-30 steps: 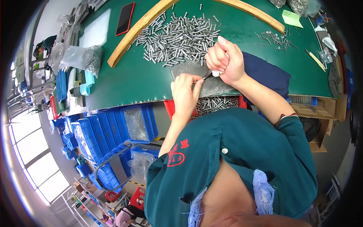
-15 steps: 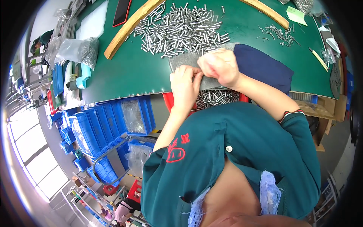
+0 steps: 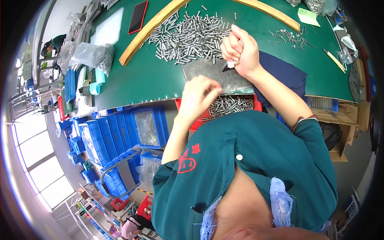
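1. Clearly, my right grip (image 3: 243, 52) was clenched around a white-handled tool (image 3: 231, 64), its dark tip pointing down over a grey mat (image 3: 208, 74).
2. My left grip (image 3: 199, 94) was raised at the mat's near left part, fingers curled and thumb apart; blur prevented me from telling whether it grasped anything.
3. A pile of metal pins (image 3: 192, 38) lay on the green surface (image 3: 136, 82), just beyond the mat, well apart from my left fingers.
4. A red bin (image 3: 258, 105) stood below the near edge, holding small metal pieces (image 3: 232, 106).
5. Navy cloth (image 3: 280, 76) lay right of the mat, partly behind my right forearm.
6. One wooden strip (image 3: 150, 34) bordered the pile on the left; another (image 3: 276, 13) curved along the far right.
7. Thin metal bits (image 3: 294, 39) lay scattered near the second strip, with a pale-handled cutter (image 3: 335, 61) further right.
8. A red-edged phone (image 3: 138, 17) lay left of the first strip.
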Available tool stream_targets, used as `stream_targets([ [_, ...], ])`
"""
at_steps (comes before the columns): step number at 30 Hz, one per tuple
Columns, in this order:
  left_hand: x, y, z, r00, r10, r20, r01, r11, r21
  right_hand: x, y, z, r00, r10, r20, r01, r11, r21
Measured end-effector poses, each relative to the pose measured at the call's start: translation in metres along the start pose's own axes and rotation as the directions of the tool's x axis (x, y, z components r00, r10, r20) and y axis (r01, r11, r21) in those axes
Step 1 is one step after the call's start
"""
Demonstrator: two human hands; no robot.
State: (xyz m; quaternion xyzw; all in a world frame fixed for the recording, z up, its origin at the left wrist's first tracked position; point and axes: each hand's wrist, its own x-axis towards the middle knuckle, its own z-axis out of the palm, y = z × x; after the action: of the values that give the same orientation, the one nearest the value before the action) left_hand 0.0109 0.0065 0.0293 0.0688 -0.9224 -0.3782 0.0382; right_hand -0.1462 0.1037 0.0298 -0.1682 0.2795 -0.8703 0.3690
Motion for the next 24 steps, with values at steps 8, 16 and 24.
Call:
stream_targets([
  [8,0.048,-0.022,0.011,0.916,0.071,-0.394,0.132,0.876,0.464,-0.005,0.008,0.001,0.998,0.054,-0.023,-0.055,0.998,-0.034],
  [16,0.009,-0.012,0.017,0.970,-0.048,-0.237,0.096,0.976,0.195,-0.008,0.010,-0.002,0.999,0.021,0.044,-0.018,0.998,-0.059],
  [24,0.006,-0.013,0.024,0.958,-0.061,-0.281,0.112,0.980,0.167,-0.010,0.007,-0.001,0.997,0.001,0.076,0.001,0.999,-0.035],
])
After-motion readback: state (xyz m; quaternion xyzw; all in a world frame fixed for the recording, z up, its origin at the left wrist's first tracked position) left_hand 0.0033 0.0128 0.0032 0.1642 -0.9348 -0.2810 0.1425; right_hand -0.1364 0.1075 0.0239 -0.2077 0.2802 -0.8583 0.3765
